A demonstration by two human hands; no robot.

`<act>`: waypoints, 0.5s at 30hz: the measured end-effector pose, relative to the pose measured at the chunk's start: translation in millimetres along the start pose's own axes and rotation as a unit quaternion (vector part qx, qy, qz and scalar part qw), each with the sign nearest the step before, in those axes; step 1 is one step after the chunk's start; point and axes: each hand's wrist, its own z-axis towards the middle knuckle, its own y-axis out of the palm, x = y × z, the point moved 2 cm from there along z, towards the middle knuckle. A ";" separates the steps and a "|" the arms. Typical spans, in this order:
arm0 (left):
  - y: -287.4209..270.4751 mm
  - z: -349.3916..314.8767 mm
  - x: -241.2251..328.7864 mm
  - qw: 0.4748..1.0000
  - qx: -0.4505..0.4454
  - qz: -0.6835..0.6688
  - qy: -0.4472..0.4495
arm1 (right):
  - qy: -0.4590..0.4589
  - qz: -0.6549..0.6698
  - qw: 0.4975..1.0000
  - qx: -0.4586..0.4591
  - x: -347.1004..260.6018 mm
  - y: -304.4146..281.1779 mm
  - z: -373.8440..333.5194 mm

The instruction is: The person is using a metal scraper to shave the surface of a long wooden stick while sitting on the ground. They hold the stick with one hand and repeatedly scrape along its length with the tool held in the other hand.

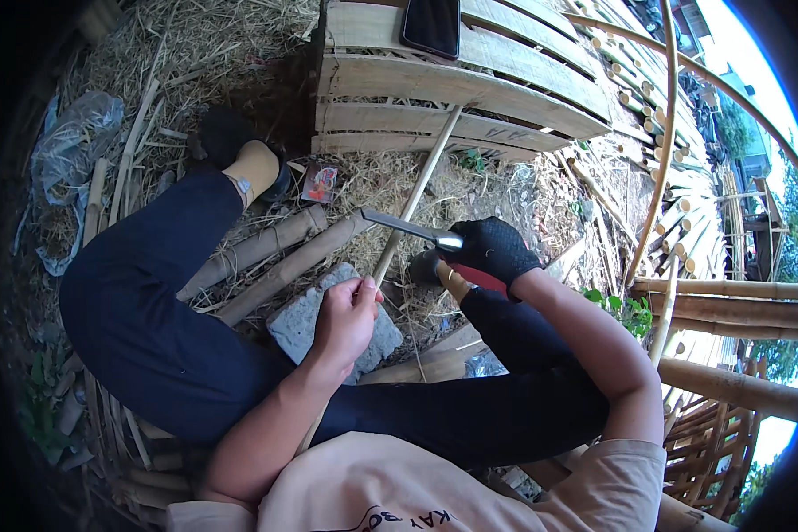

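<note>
My left hand, bare, is closed around a long, thin bamboo strip. The strip slants up and away to the slatted wooden crate; its near end runs back beside my left forearm. In a black glove, my right hand grips a knife, its handle mostly hidden by the fingers. The knife's blade points left and lies across the strip, a little beyond my left hand. Below my left hand, a rough grey concrete block sits on the ground between my legs.
A dark phone lies on the crate. Cut bamboo lengths lie by my left leg, near a clear plastic bag. Straw covers the ground. Bamboo poles and a pile of bamboo stand at right.
</note>
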 end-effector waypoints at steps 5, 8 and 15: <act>-2.9 -1.9 -2.3 0.999 0.019 0.044 0.024 | -0.015 -0.043 0.998 -0.035 -27.4 8.2 -7.5; -0.6 -0.6 -4.5 0.993 0.035 0.099 0.051 | -0.014 -0.064 0.997 -0.041 -23.3 5.6 -0.3; -0.1 -2.3 -1.3 0.979 0.058 0.180 0.078 | -0.016 -0.085 0.996 -0.025 -19.5 4.0 4.2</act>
